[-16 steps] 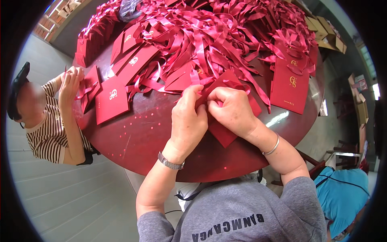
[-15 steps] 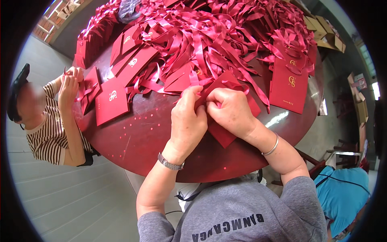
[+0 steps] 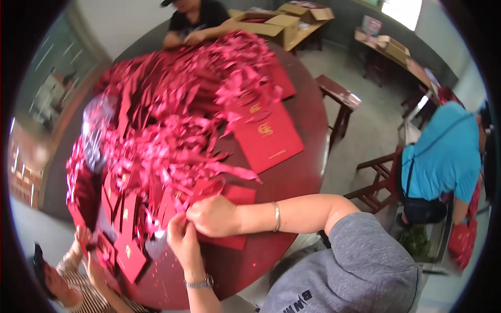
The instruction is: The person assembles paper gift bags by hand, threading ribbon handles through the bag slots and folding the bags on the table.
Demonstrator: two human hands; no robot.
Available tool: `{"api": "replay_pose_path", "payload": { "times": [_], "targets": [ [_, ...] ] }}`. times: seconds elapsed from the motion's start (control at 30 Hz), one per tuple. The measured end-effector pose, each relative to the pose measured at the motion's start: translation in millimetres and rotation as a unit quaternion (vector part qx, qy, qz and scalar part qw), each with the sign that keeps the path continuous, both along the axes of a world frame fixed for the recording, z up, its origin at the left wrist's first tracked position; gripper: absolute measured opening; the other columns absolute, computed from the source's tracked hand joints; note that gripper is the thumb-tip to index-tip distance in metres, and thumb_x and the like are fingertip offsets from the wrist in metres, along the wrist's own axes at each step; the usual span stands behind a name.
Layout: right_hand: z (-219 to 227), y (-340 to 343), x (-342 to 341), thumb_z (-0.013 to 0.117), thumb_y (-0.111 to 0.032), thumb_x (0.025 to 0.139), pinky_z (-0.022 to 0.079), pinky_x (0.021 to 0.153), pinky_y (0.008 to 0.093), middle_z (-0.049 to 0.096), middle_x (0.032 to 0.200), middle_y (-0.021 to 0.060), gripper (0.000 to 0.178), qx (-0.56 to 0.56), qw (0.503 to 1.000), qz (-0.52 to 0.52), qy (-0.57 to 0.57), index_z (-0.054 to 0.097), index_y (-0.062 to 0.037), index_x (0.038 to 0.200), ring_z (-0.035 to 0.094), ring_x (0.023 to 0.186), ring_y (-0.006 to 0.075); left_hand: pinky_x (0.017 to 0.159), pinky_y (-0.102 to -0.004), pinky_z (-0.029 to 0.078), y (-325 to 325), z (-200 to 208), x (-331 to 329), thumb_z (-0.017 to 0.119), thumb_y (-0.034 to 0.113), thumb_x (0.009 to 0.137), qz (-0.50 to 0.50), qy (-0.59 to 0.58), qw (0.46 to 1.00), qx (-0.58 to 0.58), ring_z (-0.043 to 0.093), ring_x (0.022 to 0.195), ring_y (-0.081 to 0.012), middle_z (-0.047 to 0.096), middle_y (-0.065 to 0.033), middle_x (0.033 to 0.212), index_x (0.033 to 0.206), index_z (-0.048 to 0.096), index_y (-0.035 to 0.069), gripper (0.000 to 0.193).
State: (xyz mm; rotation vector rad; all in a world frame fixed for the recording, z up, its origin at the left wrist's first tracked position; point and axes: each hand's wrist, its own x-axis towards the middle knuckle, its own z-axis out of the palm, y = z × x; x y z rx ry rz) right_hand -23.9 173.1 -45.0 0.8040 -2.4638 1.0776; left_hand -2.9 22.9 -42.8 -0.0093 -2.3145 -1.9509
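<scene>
My left hand (image 3: 183, 248), with a metal watch at the wrist, is closed in a pinch at the near side of a round table (image 3: 282, 237). Against it, my right hand (image 3: 214, 216), a silver bangle on its wrist, is curled into a fist. Both grip a pink ribbon (image 3: 213, 186) on a red paper gift bag (image 3: 237, 195); the exact grip is blurred and partly hidden by fingers. The bag lies flat under my hands. Beyond them spreads a heap of red bags with glossy pink ribbons (image 3: 167, 148). A flat red bag (image 3: 271, 141) with a gold emblem lies right of the heap.
A co-worker in a striped shirt (image 3: 70, 295) handles a red bag at the near left; another in black (image 3: 195, 21) sits at the far side. Clear plastic wrap (image 3: 98, 130) lies by the heap. Wooden stools (image 3: 339, 96), open cardboard boxes (image 3: 266, 26) and a person in blue (image 3: 443, 148) are right.
The head view has swung, bringing the far co-worker and more of the room on the right into sight. My hands stay together at the ribbon.
</scene>
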Motion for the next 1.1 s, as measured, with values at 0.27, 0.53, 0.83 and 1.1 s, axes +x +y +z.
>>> {"api": "replay_pose_path", "payload": {
  "times": [0.27,0.53,0.83,1.1],
  "targets": [
    [10,-9,3,0.057,-0.018,0.072,0.053,0.057,0.0425,0.069,0.077,0.0145,0.017,0.042,0.999,-0.007,-0.005,0.066,-0.0051,0.076,0.068,0.070,0.0302,0.085,-0.0263,0.047,-4,3,0,0.054,-0.005,0.089,-0.030,0.004,0.998,0.061,0.060,0.093,-0.0158,0.063,-0.0099,0.103,0.112,0.055,-0.003,0.023],
    [0,-24,-6,0.061,-0.018,0.067,0.054,0.059,0.0436,0.069,0.073,0.0135,0.015,0.044,0.998,0.019,0.042,0.068,-0.0061,0.072,0.068,0.069,0.0324,0.096,-0.0370,0.040,-13,31,17,0.065,0.015,0.088,-0.040,-0.036,0.998,0.014,0.054,0.102,-0.0236,0.060,-0.0153,0.107,0.114,0.057,0.001,0.031],
    [-29,-26,-7,0.053,-0.023,0.080,0.051,0.051,0.0446,0.065,0.072,0.0095,0.021,-0.007,0.992,-0.021,0.126,0.065,-0.0080,0.073,0.065,0.062,0.0292,0.092,-0.0334,0.044,24,11,-27,0.064,0.013,0.087,-0.085,-0.040,0.992,-0.087,0.057,0.097,-0.0222,0.062,-0.0138,0.102,0.110,0.057,-0.002,0.029],
    [-29,-39,-1,0.051,-0.023,0.083,0.051,0.050,0.0441,0.065,0.072,0.0095,0.023,-0.013,0.978,-0.017,0.210,0.065,-0.0083,0.073,0.064,0.062,0.0288,0.099,-0.0346,0.040,33,12,-35,0.058,0.015,0.090,-0.077,-0.013,0.976,-0.204,0.055,0.105,-0.0235,0.061,-0.0167,0.108,0.114,0.058,-0.001,0.029]
  ]
}}
